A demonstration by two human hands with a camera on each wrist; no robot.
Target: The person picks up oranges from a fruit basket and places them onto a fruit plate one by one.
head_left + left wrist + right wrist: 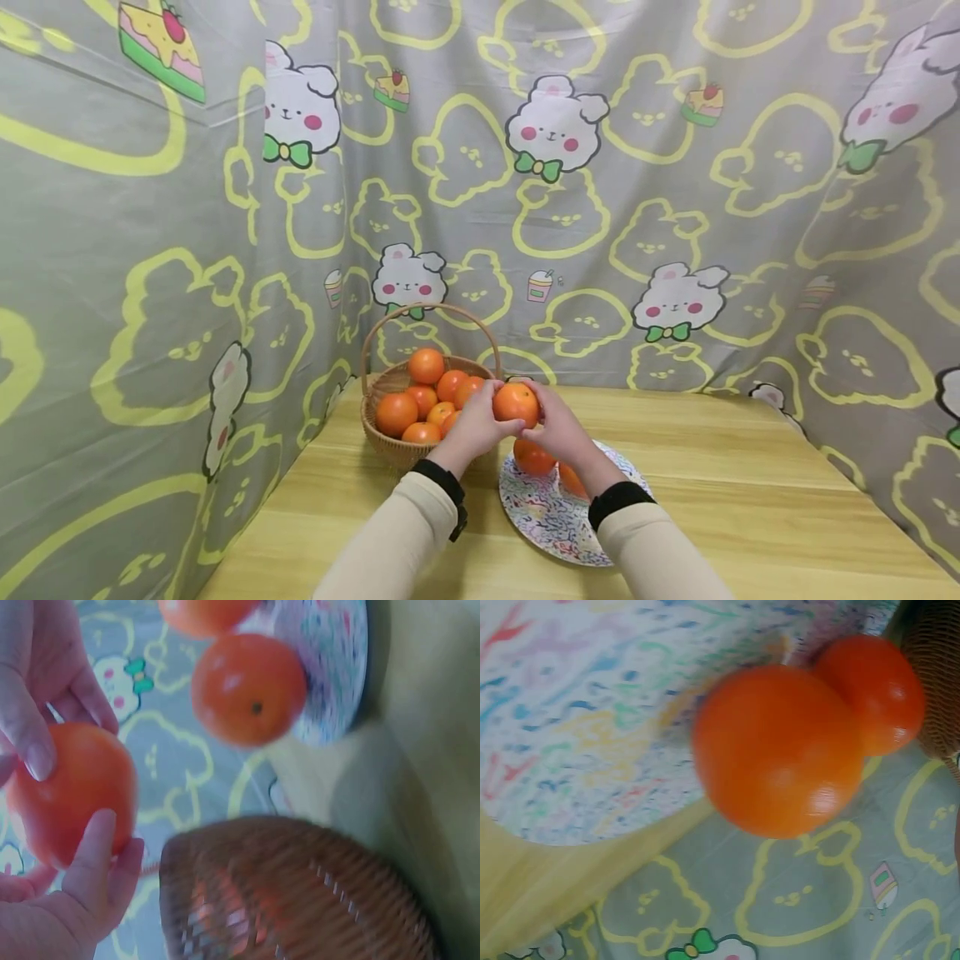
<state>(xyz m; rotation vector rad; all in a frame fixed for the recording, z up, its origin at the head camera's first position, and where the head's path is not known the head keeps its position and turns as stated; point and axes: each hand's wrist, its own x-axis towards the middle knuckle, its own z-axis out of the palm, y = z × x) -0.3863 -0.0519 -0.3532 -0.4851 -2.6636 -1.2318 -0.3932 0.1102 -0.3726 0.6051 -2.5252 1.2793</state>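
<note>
Both hands hold one orange (pixel 516 403) between them, just right of the basket and above the plate's far side. My left hand (pixel 477 422) grips it from the left, my right hand (pixel 564 427) from the right. In the left wrist view, fingers and thumbs of both hands press around this orange (pixel 82 795). Two more oranges lie on the round, colourfully patterned plate (pixel 540 527): one orange (pixel 534 458) at its far left, and another orange (pixel 573 481) partly hidden by the right wrist. The right wrist view shows that pair close up, the nearer orange (pixel 776 754) overlapping the other.
A woven basket (pixel 392 448) with a tall arched handle (pixel 431 307) stands left of the plate, holding several oranges (pixel 397 414). Both rest on a wooden table (pixel 750 492). A grey curtain (pixel 465 221) with cartoon prints hangs behind and at the sides.
</note>
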